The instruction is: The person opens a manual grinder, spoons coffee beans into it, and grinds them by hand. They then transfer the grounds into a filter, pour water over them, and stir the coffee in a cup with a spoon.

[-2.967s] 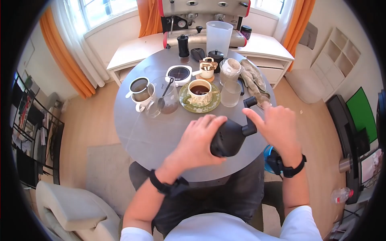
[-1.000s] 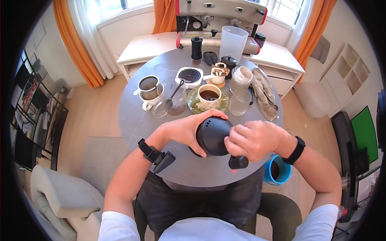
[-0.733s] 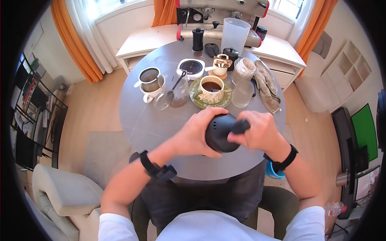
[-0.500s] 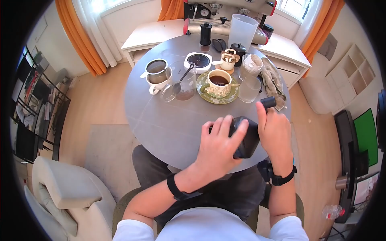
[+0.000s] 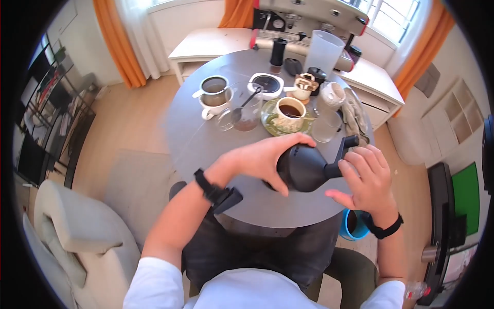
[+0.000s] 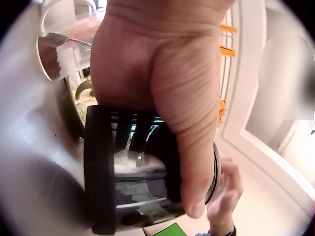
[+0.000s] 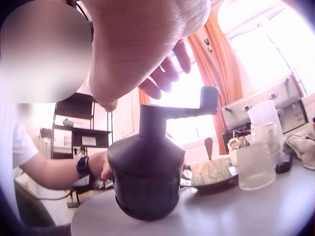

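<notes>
My left hand (image 5: 265, 159) grips a black hand-crank coffee grinder (image 5: 306, 169) around its body, above the front part of the round grey table. The grinder lies tilted in the head view, its crank handle (image 5: 339, 154) pointing right. My right hand (image 5: 369, 180) is beside the crank with loosely bent fingers; in the right wrist view, its fingers (image 7: 170, 71) hang above the crank, apart from it. Behind the grinder, a cup of dark coffee (image 5: 289, 121) sits on a green saucer (image 5: 268, 122). My left thumb (image 6: 197, 172) lies along the grinder's shiny side.
A glass jug with a black spoon (image 5: 248, 117), a strainer (image 5: 214, 86) over a white mug, and a frosted glass (image 5: 325, 130) stand nearby. Farther back are a scale (image 5: 266, 85), a tall plastic pitcher (image 5: 325, 49) and a cloth (image 5: 355, 117). A blue bucket (image 5: 348, 232) stands below the table's edge.
The right hand went round with the crank, gripping it in earlier frames; now its fingers are loosened and off the handle. The left hand has kept the grinder, turning and shifting it slightly.
</notes>
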Demonstrator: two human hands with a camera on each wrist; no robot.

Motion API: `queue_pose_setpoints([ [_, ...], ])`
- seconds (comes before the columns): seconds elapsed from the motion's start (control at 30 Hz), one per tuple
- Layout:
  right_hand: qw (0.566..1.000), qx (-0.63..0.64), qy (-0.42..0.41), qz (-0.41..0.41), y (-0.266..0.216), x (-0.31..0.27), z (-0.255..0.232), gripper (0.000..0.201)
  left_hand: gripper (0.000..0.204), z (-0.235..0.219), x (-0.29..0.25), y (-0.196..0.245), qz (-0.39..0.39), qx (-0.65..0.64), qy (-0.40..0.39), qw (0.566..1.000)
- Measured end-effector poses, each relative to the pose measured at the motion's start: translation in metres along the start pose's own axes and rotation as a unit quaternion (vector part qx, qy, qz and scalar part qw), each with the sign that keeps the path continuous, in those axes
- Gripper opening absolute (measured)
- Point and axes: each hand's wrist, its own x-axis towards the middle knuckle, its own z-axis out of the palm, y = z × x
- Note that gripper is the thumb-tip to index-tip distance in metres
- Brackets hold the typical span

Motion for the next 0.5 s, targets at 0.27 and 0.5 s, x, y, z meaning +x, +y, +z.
queue_pose_setpoints([
  [0.27,0.966,0.08,0.01,-0.245,0.057,0.013,0.061,0.06,0.111,-0.011,0.017,-0.009,-0.049,-0.1,-0.101,0.989],
  [0.5,0.982,0.107,0.009,-0.157,0.042,0.013,0.062,0.043,0.107,-0.001,0.008,-0.003,-0.047,-0.073,-0.02,0.996],
])
